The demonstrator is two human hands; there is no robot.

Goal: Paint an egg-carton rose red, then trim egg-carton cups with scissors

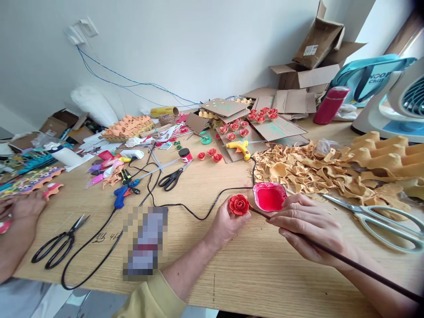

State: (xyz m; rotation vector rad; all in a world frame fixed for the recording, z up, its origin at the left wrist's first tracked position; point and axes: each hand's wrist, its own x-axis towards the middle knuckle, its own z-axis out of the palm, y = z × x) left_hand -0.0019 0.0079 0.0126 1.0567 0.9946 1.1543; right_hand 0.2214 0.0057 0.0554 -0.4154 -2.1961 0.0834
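My left hand (228, 225) is closed around the base of a red rose (239, 205) with layered, painted petals. In my right hand (306, 225) is a long, dark-handled paintbrush (347, 263), pinched near its front. The brush's tip end meets the right side of the rose; the bristles are hard to make out. Just behind both hands sits a shallow dish of red paint (270, 197), its pale rim smeared with red. Beyond it lies a yellow glue gun (239, 148), with several finished-looking red roses (217, 157) near it on the table and on cardboard.
Cream-handled scissors (387, 225) lie at the right, beside a heap of torn egg-carton pieces (298, 170). Black scissors (61, 243), a blue glue gun (121, 194) with its cord, and a blurred-out phone-like object (145, 245) lie left. Another person's hand (28, 207) is at far left.
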